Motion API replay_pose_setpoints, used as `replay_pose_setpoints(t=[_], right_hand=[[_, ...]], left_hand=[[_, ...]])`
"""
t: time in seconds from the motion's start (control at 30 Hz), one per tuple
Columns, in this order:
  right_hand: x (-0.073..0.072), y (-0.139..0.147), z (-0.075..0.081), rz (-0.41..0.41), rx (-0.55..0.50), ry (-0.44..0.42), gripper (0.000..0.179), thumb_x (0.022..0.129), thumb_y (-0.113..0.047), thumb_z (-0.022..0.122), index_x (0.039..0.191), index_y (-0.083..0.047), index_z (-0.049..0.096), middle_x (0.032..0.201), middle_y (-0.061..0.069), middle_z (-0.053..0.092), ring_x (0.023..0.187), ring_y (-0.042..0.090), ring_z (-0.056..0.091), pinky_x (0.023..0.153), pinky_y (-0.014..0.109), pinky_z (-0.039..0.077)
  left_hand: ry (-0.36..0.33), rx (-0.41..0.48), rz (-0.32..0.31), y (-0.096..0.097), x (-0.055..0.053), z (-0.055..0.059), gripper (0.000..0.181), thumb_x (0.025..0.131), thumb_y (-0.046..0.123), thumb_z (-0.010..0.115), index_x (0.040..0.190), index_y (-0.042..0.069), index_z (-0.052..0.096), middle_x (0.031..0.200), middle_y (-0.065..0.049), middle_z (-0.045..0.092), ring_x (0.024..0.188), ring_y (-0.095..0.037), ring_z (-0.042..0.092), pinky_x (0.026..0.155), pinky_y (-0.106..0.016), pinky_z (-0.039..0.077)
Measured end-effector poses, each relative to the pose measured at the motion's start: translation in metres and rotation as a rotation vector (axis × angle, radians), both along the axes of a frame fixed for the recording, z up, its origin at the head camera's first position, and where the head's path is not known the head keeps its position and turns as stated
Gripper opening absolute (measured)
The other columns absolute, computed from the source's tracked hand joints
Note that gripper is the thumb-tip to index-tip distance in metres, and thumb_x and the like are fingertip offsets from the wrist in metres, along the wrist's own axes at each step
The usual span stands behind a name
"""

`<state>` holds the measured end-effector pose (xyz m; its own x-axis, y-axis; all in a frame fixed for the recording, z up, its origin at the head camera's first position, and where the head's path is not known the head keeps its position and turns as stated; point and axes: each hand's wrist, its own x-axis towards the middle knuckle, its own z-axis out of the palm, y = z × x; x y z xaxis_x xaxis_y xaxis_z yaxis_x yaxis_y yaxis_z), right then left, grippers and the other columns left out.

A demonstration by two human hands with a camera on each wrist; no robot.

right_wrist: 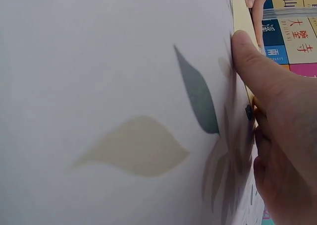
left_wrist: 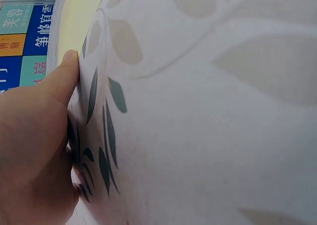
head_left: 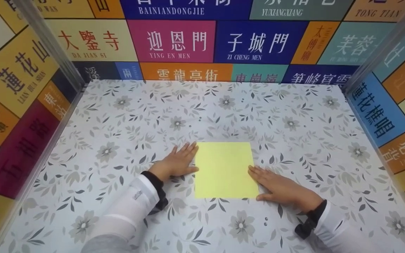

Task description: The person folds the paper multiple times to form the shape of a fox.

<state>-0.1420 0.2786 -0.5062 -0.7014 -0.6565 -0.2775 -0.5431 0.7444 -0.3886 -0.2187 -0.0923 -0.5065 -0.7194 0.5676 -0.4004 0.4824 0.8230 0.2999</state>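
A flat square of yellow paper [head_left: 225,170] lies on the floral-patterned table surface. Along its left edge rests my left hand [head_left: 178,162], palm down, with fingers straight and the fingertips at the edge. My right hand [head_left: 280,186] lies flat at the lower right edge, its fingertips touching the paper. In the left wrist view the left thumb [left_wrist: 69,69] reaches a strip of the yellow paper [left_wrist: 79,22]. The right wrist view has the right thumb [right_wrist: 247,49] beside the yellow paper [right_wrist: 242,17], seen nearly edge-on. Neither hand grips anything.
The table [head_left: 146,116] is covered in white sheeting with grey leaves and flowers. Panels with coloured Chinese-character signs [head_left: 178,40] stand along the back and both sides. Clear upright corner strips [head_left: 53,42] join the panels. Dark bands [head_left: 156,188] circle both wrists.
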Motion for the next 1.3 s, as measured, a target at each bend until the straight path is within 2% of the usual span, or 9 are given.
replay_pose_setpoints(t=[0.23, 0.57, 0.77, 0.93, 1.2, 1.3], right_hand=[[0.0032, -0.0025, 0.0005, 0.003, -0.014, 0.028, 0.088, 0.09, -0.053, 0.055, 0.155, -0.006, 0.018, 0.162, 0.013, 0.015, 0.148, 0.033, 0.018, 0.118, 0.05, 0.019], [0.0043, -0.0016, -0.005, 0.047, -0.04, 0.114, 0.081, 0.092, -0.049, 0.054, 0.153, -0.005, 0.025, 0.16, 0.012, 0.023, 0.146, 0.032, 0.024, 0.117, 0.05, 0.022], [0.0044, -0.0025, -0.0024, 0.054, -0.053, 0.129, 0.075, 0.094, -0.047, 0.055, 0.153, -0.01, 0.028, 0.159, 0.007, 0.027, 0.146, 0.028, 0.027, 0.117, 0.047, 0.023], [0.0039, -0.0033, 0.0006, 0.051, -0.067, 0.159, 0.073, 0.093, -0.047, 0.056, 0.151, -0.008, 0.032, 0.157, 0.009, 0.033, 0.143, 0.029, 0.033, 0.116, 0.047, 0.028], [0.0002, -0.002, 0.0049, 0.033, -0.042, 0.184, 0.075, 0.093, -0.044, 0.059, 0.152, -0.008, 0.03, 0.157, 0.01, 0.031, 0.143, 0.03, 0.033, 0.115, 0.048, 0.029], [-0.0003, -0.0002, 0.0044, 0.04, -0.039, 0.171, 0.081, 0.089, -0.048, 0.062, 0.152, -0.008, 0.03, 0.157, 0.01, 0.03, 0.143, 0.031, 0.033, 0.115, 0.048, 0.029]], left_hand=[[0.013, 0.0, -0.007, 0.0004, 0.0028, 0.0039, 0.081, 0.099, 0.051, 0.041, 0.156, 0.007, 0.003, 0.164, -0.008, -0.005, 0.151, -0.029, -0.002, 0.121, -0.055, 0.002], [0.009, 0.013, -0.002, -0.0001, 0.0024, 0.0004, 0.081, 0.1, 0.051, 0.041, 0.156, 0.006, 0.003, 0.164, -0.01, -0.005, 0.151, -0.03, -0.003, 0.12, -0.056, 0.002], [0.002, 0.005, 0.003, 0.0002, 0.001, -0.0013, 0.081, 0.1, 0.051, 0.04, 0.156, 0.009, 0.001, 0.164, -0.007, -0.006, 0.151, -0.028, -0.003, 0.121, -0.055, 0.002], [0.008, 0.004, 0.002, 0.0009, 0.0016, -0.0016, 0.081, 0.099, 0.052, 0.04, 0.156, 0.009, 0.001, 0.164, -0.007, -0.006, 0.151, -0.028, -0.003, 0.121, -0.054, 0.001], [0.014, -0.011, -0.002, 0.0005, 0.0009, -0.0016, 0.081, 0.099, 0.052, 0.04, 0.156, 0.009, 0.001, 0.164, -0.007, -0.007, 0.151, -0.027, -0.004, 0.121, -0.054, 0.001], [0.01, -0.013, -0.003, 0.0003, 0.0006, -0.0014, 0.082, 0.099, 0.053, 0.039, 0.156, 0.01, 0.0, 0.163, -0.007, -0.008, 0.151, -0.027, -0.005, 0.121, -0.054, 0.0]])
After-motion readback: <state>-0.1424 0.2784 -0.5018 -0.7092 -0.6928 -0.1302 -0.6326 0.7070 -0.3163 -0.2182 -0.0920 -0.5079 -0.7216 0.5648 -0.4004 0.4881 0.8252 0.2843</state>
